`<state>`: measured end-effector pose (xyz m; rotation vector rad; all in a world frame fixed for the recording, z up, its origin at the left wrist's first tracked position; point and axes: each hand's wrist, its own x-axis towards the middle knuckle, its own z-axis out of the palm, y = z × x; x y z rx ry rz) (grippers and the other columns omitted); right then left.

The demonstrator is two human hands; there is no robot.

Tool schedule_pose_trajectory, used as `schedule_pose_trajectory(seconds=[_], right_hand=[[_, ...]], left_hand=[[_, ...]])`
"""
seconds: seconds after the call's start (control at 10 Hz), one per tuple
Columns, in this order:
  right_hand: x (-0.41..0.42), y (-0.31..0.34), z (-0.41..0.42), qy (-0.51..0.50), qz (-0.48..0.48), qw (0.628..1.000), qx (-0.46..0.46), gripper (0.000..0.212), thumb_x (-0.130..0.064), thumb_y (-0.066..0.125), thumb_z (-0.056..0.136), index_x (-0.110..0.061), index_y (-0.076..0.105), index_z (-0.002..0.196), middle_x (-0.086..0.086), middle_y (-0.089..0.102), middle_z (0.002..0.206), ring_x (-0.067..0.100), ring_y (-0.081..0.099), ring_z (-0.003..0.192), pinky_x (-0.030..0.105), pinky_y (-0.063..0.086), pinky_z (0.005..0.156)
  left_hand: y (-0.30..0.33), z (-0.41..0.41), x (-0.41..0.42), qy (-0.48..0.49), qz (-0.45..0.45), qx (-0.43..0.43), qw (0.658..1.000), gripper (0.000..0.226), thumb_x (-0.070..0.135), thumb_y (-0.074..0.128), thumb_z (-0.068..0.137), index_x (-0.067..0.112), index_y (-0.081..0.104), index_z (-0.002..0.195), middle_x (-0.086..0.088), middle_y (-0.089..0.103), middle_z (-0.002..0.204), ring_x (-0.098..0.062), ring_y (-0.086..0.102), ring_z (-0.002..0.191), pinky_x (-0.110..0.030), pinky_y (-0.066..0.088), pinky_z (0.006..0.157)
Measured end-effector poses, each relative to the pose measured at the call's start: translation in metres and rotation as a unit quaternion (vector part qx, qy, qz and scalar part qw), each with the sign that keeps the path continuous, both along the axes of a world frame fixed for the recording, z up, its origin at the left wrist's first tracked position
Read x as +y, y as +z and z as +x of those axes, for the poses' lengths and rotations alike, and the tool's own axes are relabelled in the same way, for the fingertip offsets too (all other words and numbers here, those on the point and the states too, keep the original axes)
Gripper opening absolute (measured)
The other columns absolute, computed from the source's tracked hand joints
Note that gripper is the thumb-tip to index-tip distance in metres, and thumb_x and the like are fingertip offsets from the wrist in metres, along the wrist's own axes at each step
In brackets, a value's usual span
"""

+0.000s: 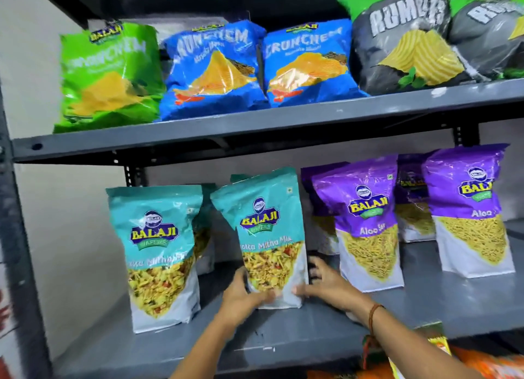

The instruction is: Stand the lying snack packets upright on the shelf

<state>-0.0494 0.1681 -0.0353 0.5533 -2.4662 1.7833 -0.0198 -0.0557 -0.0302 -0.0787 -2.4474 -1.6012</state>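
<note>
Khatta Mitha Mix packet (266, 237), teal, stands on the lower shelf (283, 333) between a matching teal packet (158, 254) on its left and a purple Aloo Sev packet (365, 225) on its right. Its long axis runs nearly vertical, the top leaning slightly toward the matching packet, while the base rests on the shelf surface. Both hands meet the packet at its bottom corners: the left hand (243, 296) wraps the lower left edge, thumb across the white front panel; the right hand (323, 285) cups the lower right corner, fingers half spread, some reaching behind the pouch. Each hand lies below and in front of the packet, equally near it. Judged from this pose, the step in hand is settling the base square so the pouch holds upright once released; the slight lean suggests a small correction toward the right remains. More teal and purple packets stand behind the front row.
</note>
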Motion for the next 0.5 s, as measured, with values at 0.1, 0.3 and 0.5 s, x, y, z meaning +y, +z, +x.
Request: schedule_pose_trajectory(seconds=[0.1,0.3,0.5], right_hand=[[-0.006,-0.002,-0.002,0.011,-0.047,0.999,-0.012,0.065,-0.017,0.085,0.069,-0.015,0.055,0.126,0.007,0.069,0.125,0.019,0.068,0.112,0.039,0.052,0.101],[-0.013,0.002,-0.004,0.026,-0.054,0.998,-0.014,0.059,-0.014,0.084,0.071,-0.019,0.058,0.123,0.004,0.073,0.118,0.021,0.069,0.111,0.045,0.049,0.105],[-0.014,-0.003,-0.004,0.014,-0.03,0.999,0.003,0.082,-0.037,0.087,0.059,-0.023,0.052,0.131,0.004,0.064,0.131,0.02,0.062,0.119,0.047,0.046,0.108]], left_hand=[[-0.004,-0.008,-0.006,-0.003,0.019,0.014,1.0,0.091,0.041,0.09,0.05,0.027,0.049,0.13,0.013,0.066,0.114,-0.009,0.064,0.104,-0.032,0.055,0.089],[-0.007,-0.008,-0.015,0.006,0.012,0.04,0.999,0.09,0.043,0.091,0.051,0.027,0.051,0.131,0.008,0.066,0.12,-0.01,0.063,0.107,-0.029,0.051,0.094],[-0.007,-0.007,-0.015,0.007,0.01,0.039,0.999,0.097,0.045,0.09,0.052,0.026,0.048,0.137,0.004,0.063,0.132,-0.009,0.059,0.107,-0.026,0.047,0.091]])
